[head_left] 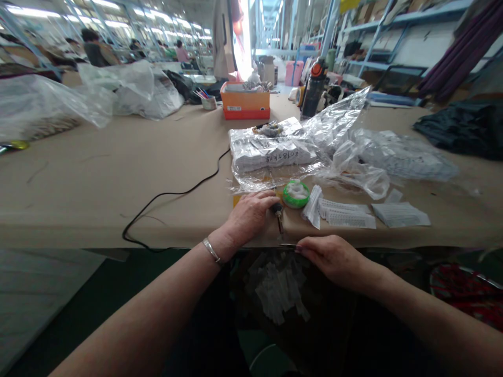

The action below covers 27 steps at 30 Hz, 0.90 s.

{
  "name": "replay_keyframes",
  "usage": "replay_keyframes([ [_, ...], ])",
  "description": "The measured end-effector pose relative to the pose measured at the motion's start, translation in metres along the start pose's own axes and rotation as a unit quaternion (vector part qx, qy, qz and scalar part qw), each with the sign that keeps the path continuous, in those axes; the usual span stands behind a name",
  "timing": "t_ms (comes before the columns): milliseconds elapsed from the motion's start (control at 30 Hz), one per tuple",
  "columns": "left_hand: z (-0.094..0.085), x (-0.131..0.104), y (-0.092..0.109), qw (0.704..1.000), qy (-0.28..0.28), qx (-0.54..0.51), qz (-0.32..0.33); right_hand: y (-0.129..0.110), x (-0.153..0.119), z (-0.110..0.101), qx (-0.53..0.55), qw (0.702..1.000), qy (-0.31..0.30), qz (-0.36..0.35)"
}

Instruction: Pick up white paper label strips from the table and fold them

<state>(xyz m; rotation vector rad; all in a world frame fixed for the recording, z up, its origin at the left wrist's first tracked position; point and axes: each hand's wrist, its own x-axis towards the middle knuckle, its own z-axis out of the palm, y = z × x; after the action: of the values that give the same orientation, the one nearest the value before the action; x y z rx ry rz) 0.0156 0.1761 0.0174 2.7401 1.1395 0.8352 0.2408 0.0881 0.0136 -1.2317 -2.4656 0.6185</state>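
Note:
My left hand (251,212), with a silver bracelet at the wrist, is closed round the dark handle of a soldering-iron-like tool (279,220) near the table's front edge. The metal tip of the tool points toward me. To its right, my right hand (328,256) pinches a thin dark metal tool, perhaps tweezers (288,246), just below the tip. A green round container (296,194) with white stuff in it sits beside the left hand. Printed white label strips (348,213) lie right of it. Below the edge, many pale strips (279,288) are piled.
Plastic-wrapped white bundles (275,152) lie behind my hands, with more plastic bags (401,154) to the right. A black cord (176,193) loops over the table (98,183) at left. An orange box (245,102) and a dark bottle (312,89) stand farther back.

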Motion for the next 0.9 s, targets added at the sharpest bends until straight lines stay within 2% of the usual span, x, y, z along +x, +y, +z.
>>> replay_keyframes([
  [100,0.0,0.0,0.0,1.0,-0.002,0.002,0.0,0.003,0.007,0.004,0.103,0.994,0.012,0.045],
  [233,0.0,0.001,-0.001,1.0,-0.011,0.005,-0.006,0.006,0.002,0.013,0.205,0.977,0.045,0.046],
  [333,0.001,0.0,-0.002,1.0,-0.01,0.005,-0.002,0.005,-0.007,0.022,0.254,0.965,0.037,0.054],
  [467,0.002,0.0,-0.003,1.0,-0.009,0.013,0.0,0.008,-0.007,0.035,0.308,0.945,0.034,0.106],
  [533,0.002,0.0,-0.002,1.0,-0.01,0.015,-0.002,0.01,-0.003,0.044,0.376,0.916,0.05,0.133],
  [733,-0.002,0.0,0.002,1.0,-0.022,0.003,-0.018,0.009,-0.001,0.072,0.595,0.782,0.068,0.172],
  [800,-0.002,0.0,0.001,1.0,-0.022,0.001,-0.017,0.007,-0.001,0.08,0.62,0.761,0.068,0.177],
  [900,0.0,0.0,0.0,1.0,-0.014,0.005,-0.014,0.004,0.003,0.09,0.634,0.749,0.075,0.178],
])
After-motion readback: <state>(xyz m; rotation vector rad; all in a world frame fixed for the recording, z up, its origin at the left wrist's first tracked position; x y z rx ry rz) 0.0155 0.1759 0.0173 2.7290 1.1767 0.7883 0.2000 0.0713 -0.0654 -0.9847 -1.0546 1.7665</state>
